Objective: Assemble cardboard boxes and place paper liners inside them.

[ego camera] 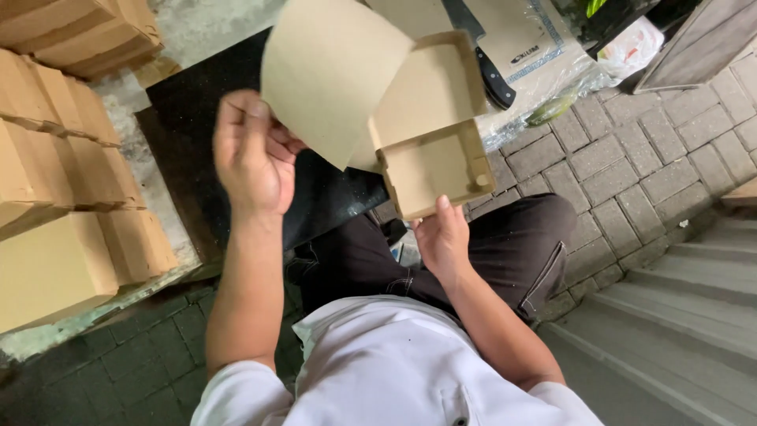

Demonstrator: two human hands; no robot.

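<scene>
- At the far left, stacks of folded brown cardboard boxes (55,158) are seen on a pale ledge, piled in rows and well apart from both hands.
- The left hand (254,154) is raised above a black slab (197,102); its fingers are curled together and pinched on the lower left edge of a flat cardboard flap (327,75), with the thumb pointing up.
- The flap is held tilted and spread wide, and it is joined to the rest of a partly folded brown cardboard box (430,134), which is held in the air between the two hands, above the person's lap.
- The box's shallow tray part (438,170) is turned towards the camera, with its side walls already upright.
- The right hand (443,237) is placed beneath the tray; its thumb is pressed against the tray's lower edge, while the other fingers are hidden behind the cardboard, so the grip is closed on the box from below.
- Dark trousers (505,244) and a white shirt (394,371) are seen under the hands.
- Behind the box, a large knife with a black handle (493,75) is laid on a plastic-wrapped sheet (536,55).
- To the right, grey paving bricks (631,158) and concrete steps (686,315) are visible.
</scene>
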